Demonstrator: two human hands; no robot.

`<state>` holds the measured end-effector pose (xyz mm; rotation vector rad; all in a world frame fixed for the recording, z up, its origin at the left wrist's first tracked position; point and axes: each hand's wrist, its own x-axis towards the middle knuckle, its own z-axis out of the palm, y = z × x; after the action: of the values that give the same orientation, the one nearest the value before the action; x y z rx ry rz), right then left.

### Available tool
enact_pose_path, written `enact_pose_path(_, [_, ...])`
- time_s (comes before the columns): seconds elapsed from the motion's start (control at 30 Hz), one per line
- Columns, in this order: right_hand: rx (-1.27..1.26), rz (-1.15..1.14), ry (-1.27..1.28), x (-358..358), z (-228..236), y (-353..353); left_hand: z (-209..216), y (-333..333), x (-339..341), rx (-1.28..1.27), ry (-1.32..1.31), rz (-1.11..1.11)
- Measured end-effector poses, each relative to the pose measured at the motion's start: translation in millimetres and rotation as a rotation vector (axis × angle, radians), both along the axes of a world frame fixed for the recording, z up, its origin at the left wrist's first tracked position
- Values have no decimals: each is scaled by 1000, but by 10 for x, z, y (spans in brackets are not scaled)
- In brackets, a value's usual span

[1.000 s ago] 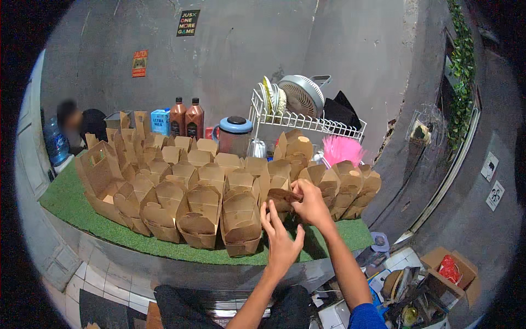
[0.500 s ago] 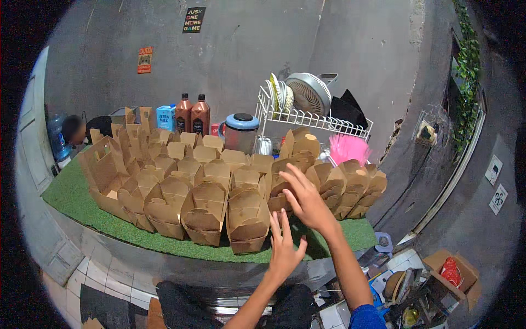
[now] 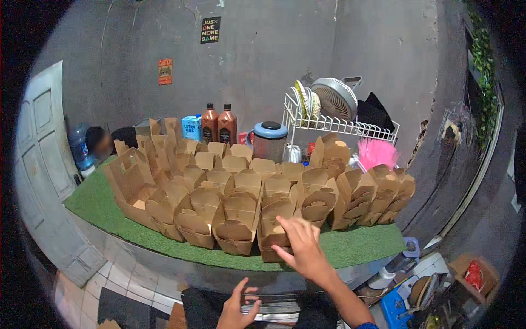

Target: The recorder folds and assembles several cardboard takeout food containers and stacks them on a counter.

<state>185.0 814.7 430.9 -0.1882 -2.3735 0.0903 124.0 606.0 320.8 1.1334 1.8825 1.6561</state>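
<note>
Dozens of brown takeaway boxes [image 3: 241, 203] crowding green-matted table [image 3: 356, 247]; right hand [image 3: 301, 247], fingers spread, touching front box [image 3: 272, 233] at twelve o'clock; left hand [image 3: 236, 307] spread, empty. Probably mid-folding; closing flaps next.

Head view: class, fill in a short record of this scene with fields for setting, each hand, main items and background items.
Setting: counter covered with green turf mat against a grey wall
Right hand: open, fingers spread, at the front brown paper box; contact unclear
Left hand: open, low by the counter edge, holding nothing
Main items: rows of brown paper food boxes with raised flaps
Background items: two brown bottles, blue carton, lidded jug, white dish rack with plates
</note>
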Motion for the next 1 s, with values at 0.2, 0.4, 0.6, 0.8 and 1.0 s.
enact_pose_path(0.2, [-158,190,-29,243,180,-135,158,-441,-383,134,78,39])
enact_pose_path(0.4, [39,137,444,495,744,-200,748,-219,-631,205,518,15])
enact_pose_path(0.6, [251,-5,611,-71,1358,299,1246,1012,-613,301,733,144])
enact_pose_path(0.8, [266,175,301,-649,1361,747,1219,1711,-492,141,575,180])
enact_pose_path(1.0, [91,157,200,-708,1204,899,1233,1759,-518,41,603,140])
